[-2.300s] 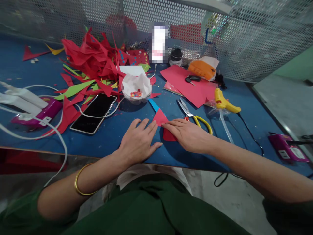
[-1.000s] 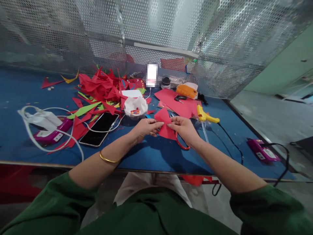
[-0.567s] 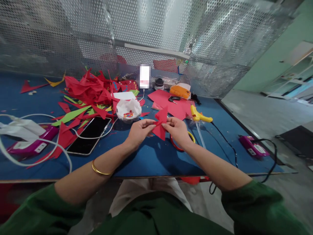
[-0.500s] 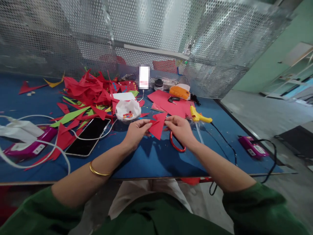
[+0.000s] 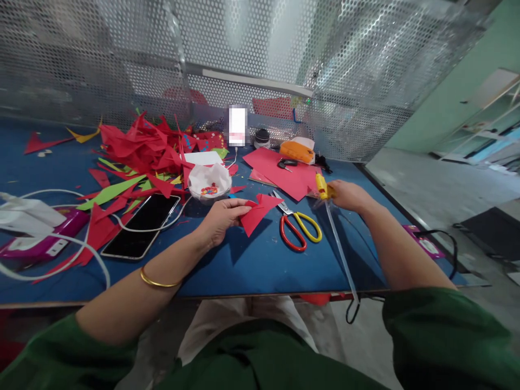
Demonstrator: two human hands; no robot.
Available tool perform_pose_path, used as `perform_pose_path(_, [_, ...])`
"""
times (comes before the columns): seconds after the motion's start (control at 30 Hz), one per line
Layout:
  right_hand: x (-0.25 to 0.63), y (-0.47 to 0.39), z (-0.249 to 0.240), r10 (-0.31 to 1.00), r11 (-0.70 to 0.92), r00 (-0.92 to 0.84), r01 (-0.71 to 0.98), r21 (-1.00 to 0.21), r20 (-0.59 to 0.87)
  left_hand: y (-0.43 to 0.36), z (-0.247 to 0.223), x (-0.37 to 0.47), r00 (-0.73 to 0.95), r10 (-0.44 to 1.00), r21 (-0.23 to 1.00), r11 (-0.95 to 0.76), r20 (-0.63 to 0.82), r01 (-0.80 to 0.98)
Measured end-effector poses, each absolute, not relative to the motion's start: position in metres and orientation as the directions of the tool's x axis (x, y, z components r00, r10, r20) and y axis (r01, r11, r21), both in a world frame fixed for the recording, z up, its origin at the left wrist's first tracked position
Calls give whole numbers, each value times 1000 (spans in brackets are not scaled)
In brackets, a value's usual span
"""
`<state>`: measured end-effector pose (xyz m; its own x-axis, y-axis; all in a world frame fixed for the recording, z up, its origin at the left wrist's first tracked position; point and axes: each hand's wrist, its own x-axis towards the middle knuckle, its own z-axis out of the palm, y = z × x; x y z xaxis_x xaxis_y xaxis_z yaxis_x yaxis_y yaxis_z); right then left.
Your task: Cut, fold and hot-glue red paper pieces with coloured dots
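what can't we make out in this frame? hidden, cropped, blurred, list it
- Glue gun, head view: its grip is covered by the right hand.
- Folded red paper: its near edge is hidden under the left hand.
- Upright phone at the mesh wall: screen pixelated, unreadable.
- Bowl: the coloured bits inside are too small to identify.

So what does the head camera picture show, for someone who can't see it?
A person's left hand holds a folded red paper piece above a blue table, while the right hand grips a yellow glue gun. Scissors lie between the hands, with a phone, a small bowl and red paper scraps behind.
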<state>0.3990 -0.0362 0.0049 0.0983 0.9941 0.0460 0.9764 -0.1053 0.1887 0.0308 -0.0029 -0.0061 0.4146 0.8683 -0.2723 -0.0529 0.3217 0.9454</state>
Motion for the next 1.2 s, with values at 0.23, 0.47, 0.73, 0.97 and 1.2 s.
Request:
perform_pose_path(0.23, [388,-52,16,944,-201,153,970,139,293,-2,-5,30,417,864,936,344,-283,-78])
perform_pose_path(0.47, [377,-50,31,768,-160,349,916,-367,537,0,-9,28,430,867,943,320,-251,-95])
perform_pose_path(0.73, [312,-55,39,861,238,327,418,-876,390,-3,-4,28,435,872,946,302,-225,-116])
perform_pose_path(0.97, [241,-86,17,923,305,156,267,-914,353,-1,-7,28,372,904,947,282,-209,-154])
perform_pose_path(1.2, [227,-104,-7,896,305,91,586,-751,435,-4,-5,29,365,902,928,315,-229,-198])
